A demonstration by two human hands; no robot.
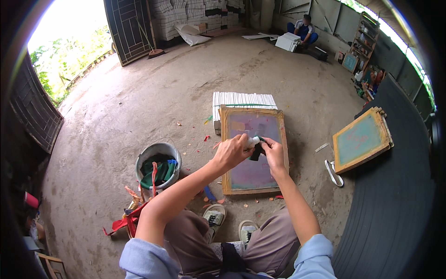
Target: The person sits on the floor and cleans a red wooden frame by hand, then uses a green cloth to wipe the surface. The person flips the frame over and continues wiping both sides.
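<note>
My left hand (231,151) is closed around a small white bottle (252,141), its narrow end pointing right. Pinched in my right hand (274,154) is a dark green-black piece of cloth (256,153), which hangs beside the bottle's tip. Both hands are above a wood-edged screen frame (252,178) with a purplish, stained mesh. The far end of this frame rests against a stack of white slabs (243,99). My fingers partly cover the bottle and the cloth.
A grey bucket (139,163) with green and blue cloth stands at left, red scraps (125,222) beside it. Another screen frame (357,139) leans at right, near a white strap (333,174) and dark ribbed sheeting (385,200). A person (304,30) crouches far back.
</note>
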